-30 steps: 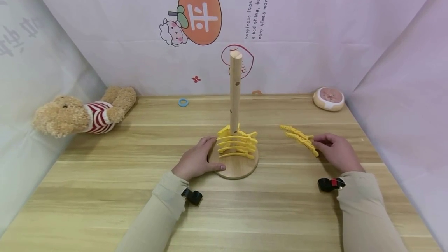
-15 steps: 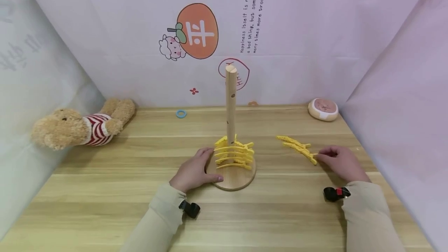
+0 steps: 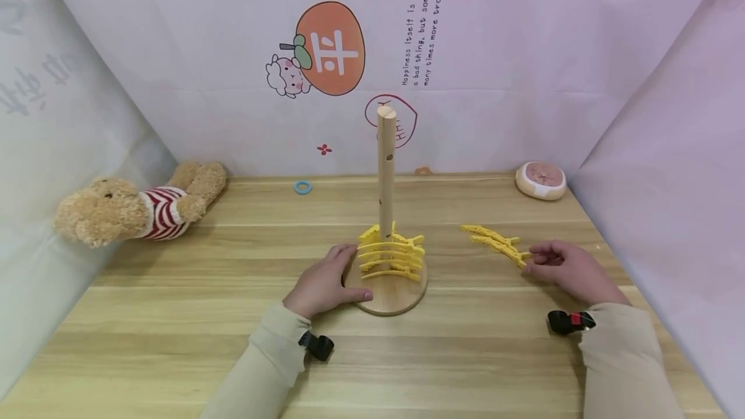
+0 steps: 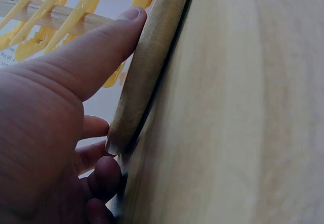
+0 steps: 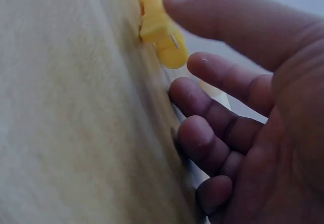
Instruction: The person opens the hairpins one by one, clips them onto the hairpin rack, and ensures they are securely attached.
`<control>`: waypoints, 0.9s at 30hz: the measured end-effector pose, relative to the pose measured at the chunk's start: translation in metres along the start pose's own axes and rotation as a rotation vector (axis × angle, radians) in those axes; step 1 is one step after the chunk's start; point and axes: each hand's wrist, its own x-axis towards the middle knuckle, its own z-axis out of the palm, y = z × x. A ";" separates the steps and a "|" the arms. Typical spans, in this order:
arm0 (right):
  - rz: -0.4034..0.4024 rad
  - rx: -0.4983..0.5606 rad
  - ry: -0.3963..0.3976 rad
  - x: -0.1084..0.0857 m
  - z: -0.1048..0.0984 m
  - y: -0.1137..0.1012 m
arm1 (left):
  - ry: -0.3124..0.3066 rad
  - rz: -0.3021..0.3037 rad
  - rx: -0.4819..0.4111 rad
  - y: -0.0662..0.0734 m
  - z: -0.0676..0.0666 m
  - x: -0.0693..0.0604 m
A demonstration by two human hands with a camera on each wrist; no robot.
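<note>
In the head view my left hand [image 3: 323, 280] holds the edge of a round wooden base [image 3: 391, 297], thumb on top and fingers around the rim. An upright wooden post [image 3: 387, 173] rises from it. Several yellow hair clips [image 3: 391, 262] are stacked low around the post. To the right, two more lie on the table: a rear hair clip [image 3: 487, 233] and a front hair clip [image 3: 495, 244]. My right hand [image 3: 573, 270] is at the front clip's near end. In the right wrist view, thumb and fingers are spread apart beside that clip's end [image 5: 172, 52]; whether they touch it cannot be told.
A plush bear [image 3: 140, 209] lies at the left by the wall. Towards the back are a blue ring [image 3: 302, 187] and a rounded beige-pink object [image 3: 541, 180]. Printed white cloth [image 3: 477, 70] encloses the wooden table [image 3: 454, 354] at the back and sides.
The head view has tilted up. My right hand has shifted slightly right, and its thumb and fingers have parted at the clip. My left hand stays on the base.
</note>
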 end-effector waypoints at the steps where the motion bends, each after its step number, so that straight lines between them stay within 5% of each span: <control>1: -0.004 0.004 -0.004 0.000 0.000 0.000 | -0.001 0.000 -0.002 0.000 0.000 0.000; 10: -0.024 -0.037 0.009 0.006 0.005 -0.001 | 0.003 0.004 0.003 0.002 -0.001 0.001; 16: 0.033 0.014 0.052 0.006 0.008 -0.003 | 0.001 0.003 0.005 0.000 -0.001 0.001; 27: -0.014 0.165 0.390 0.000 0.004 -0.031 | 0.001 0.003 -0.006 0.000 -0.001 0.000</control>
